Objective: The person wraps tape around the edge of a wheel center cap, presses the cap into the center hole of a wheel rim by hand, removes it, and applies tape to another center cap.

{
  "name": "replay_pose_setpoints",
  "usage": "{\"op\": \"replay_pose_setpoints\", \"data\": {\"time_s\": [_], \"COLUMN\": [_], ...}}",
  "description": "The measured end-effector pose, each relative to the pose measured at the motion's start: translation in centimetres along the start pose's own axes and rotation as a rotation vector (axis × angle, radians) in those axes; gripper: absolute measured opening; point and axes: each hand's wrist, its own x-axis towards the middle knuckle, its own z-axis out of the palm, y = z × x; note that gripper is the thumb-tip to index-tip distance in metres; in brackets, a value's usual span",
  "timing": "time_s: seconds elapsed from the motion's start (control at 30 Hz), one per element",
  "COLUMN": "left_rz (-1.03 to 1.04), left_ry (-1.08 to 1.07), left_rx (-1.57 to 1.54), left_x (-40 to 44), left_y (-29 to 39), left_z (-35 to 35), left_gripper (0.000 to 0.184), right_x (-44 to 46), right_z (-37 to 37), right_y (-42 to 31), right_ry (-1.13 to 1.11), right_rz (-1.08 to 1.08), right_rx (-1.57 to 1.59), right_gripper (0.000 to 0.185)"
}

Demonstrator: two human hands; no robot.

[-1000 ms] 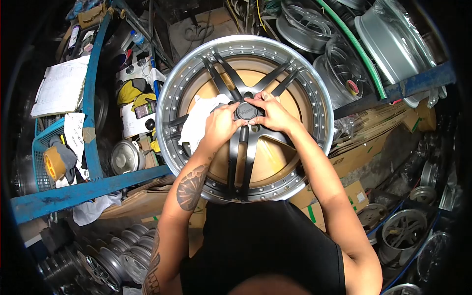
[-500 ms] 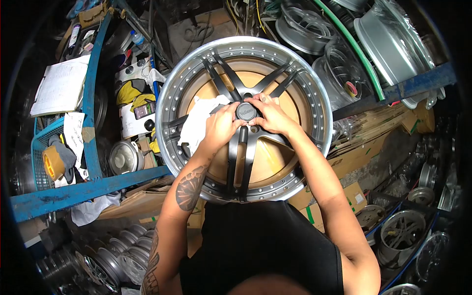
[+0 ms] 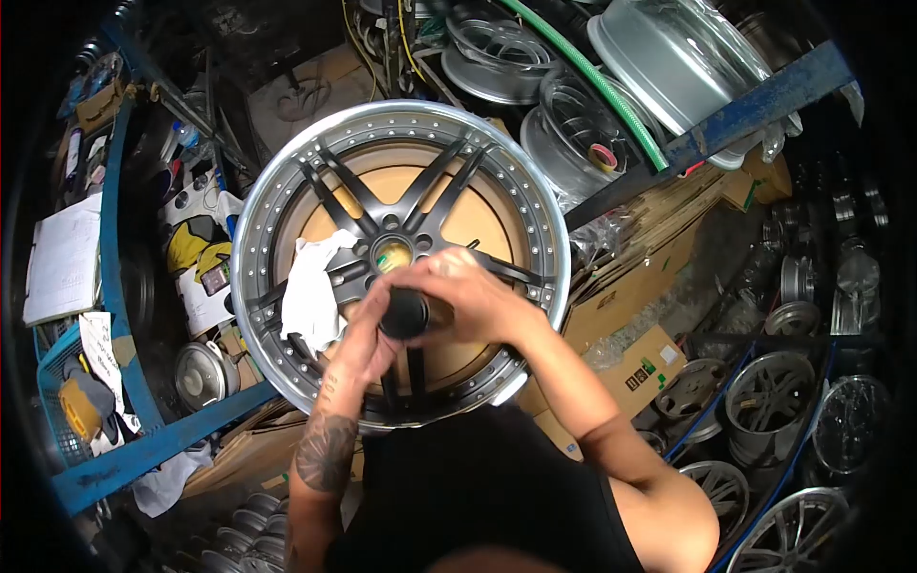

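A large alloy wheel (image 3: 258, 315) with dark twin spokes and a polished lip lies face up before me. Its round hub hole (image 3: 393, 254) shows uncovered. Above the lower part of the wheel, a dark round center cap (image 3: 405, 315) is held between my hands. My left hand (image 3: 363, 334) is closed on the cap's left side. My right hand (image 3: 468, 294) curls around its upper right side, the fingers partly blurred. A crumpled white cloth (image 3: 311, 294) rests over the left spokes, beside my left hand.
Blue metal racks (image 3: 172, 430) stand at left, holding papers (image 3: 63, 258), a blue basket (image 3: 59, 420) and a round silver lid (image 3: 201, 374). Wrapped rims (image 3: 573, 134) and a green hose (image 3: 592, 81) are at upper right. Flattened cardboard (image 3: 621, 353) and more rims (image 3: 778, 401) lie to the right.
The center cap has come off the hub and moved toward my body in my hands, exposing the hub hole. My view has shifted, so the wheel appears further left.
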Motion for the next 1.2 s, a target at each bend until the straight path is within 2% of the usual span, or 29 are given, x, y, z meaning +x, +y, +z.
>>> {"op": "replay_pose_setpoints", "data": {"time_s": [0.07, 0.13, 0.17, 0.2, 0.23, 0.27, 0.33, 0.43, 0.53, 0.57, 0.67, 0.73, 0.8, 0.87, 0.93, 0.97, 1.03, 1.07, 1.13, 1.17, 1.2], "left_rz": [0.008, -0.114, -0.099, -0.085, -0.082, -0.081, -0.107, -0.163, -0.095, -0.054, -0.038, -0.055, -0.099, -0.122, -0.145, -0.151, -0.145, -0.104, -0.028, -0.021, 0.024], "left_ry": [0.071, 0.143, 0.121, 0.099, 0.117, 0.136, 0.169, 0.193, 0.145, 0.164, 0.121, 0.184, 0.177, 0.189, 0.174, 0.156, 0.154, 0.140, 0.115, 0.150, 0.144], "left_rx": [0.088, 0.096, 0.042, -0.010, -0.060, -0.110, -0.126, -0.026, 0.255, 0.255, 0.218, 0.197, 0.176, 0.212, 0.220, 0.208, 0.165, 0.216, 0.310, 0.335, 0.498], "left_x": [-0.8, -2.2, -3.0, -3.6, -4.2, -4.8, -4.7, -4.2, -3.4, -3.3, -3.3, -3.2, -3.1, -3.0, -2.9, -2.9, -2.7, -2.6, -2.3, -2.1, -1.9], "left_y": [-2.3, -3.1, -3.8, -4.2, -4.4, -4.4, -3.7, -2.0, -0.6, -0.4, 0.0, -0.3, -0.6, -1.4, -1.8, -2.0, -2.1, -2.3, -3.1, -3.1, -2.9], "left_z": [0.7, 1.4, 0.9, 0.4, 0.1, -0.1, 0.1, 2.1, 3.6, 4.1, 3.4, 3.9, 3.7, 3.5, 3.5, 3.6, 4.3, 4.0, 3.3, 3.9, 4.5], "left_gripper": [0.046, 0.036, 0.035, 0.034, 0.035, 0.035, 0.037, 0.041, 0.046, 0.048, 0.047, 0.047, 0.046, 0.046, 0.045, 0.045, 0.042, 0.040, 0.038, 0.029, 0.026], "right_x": [-3.1, -8.5, -12.0, -15.4, -18.1, -19.2, -22.4, -22.6, -24.6, -25.1, -21.7, -22.9, -25.3, -21.9, -21.1, -21.4, -21.3, -22.8, -22.2, -22.6, -20.5], "right_z": [-2.1, -6.4, -7.6, -9.0, -11.0, -13.0, -16.2, -19.2, -19.6, -20.0, -18.9, -18.6, -17.9, -19.8, -19.0, -18.6, -16.2, -14.6, -10.1, -7.7, -5.4], "right_y": [-0.6, 3.0, 5.9, 10.3, 14.4, 17.4, 25.1, 33.0, 43.7, 45.8, 49.0, 55.2, 58.8, 50.3, 46.8, 43.0, 36.3, 33.3, 24.4, 20.5, 15.6], "right_ry": [0.064, 0.201, 0.491, 0.843, 1.042, 1.162, 1.273, 1.086, 0.852, 0.693, 0.752, 0.772, 0.751, 0.817, 1.144, 1.139, 1.527, 1.580, 1.653, 1.524, 1.516], "right_rz": [0.090, 0.311, 0.435, 0.449, 0.566, 0.607, 0.712, 0.890, 0.501, 0.650, 0.436, 0.111, 0.329, 0.875, 0.865, 0.759, 0.627, 0.485, 0.642, 0.591, 0.634], "right_rx": [0.102, 0.160, 0.174, 0.389, 0.156, 0.095, 0.241, -0.030, -0.692, -0.635, -0.455, -0.530, -0.433, -0.131, 0.050, -0.411, -0.034, 0.456, 0.272, 0.173, 0.163], "right_gripper": [0.067, 0.056, 0.037, 0.025, 0.023, 0.022, 0.021, 0.023, 0.027, 0.030, 0.034, 0.042, 0.046, 0.026, 0.023, 0.022, 0.018, 0.019, 0.019, 0.019, 0.017]}}
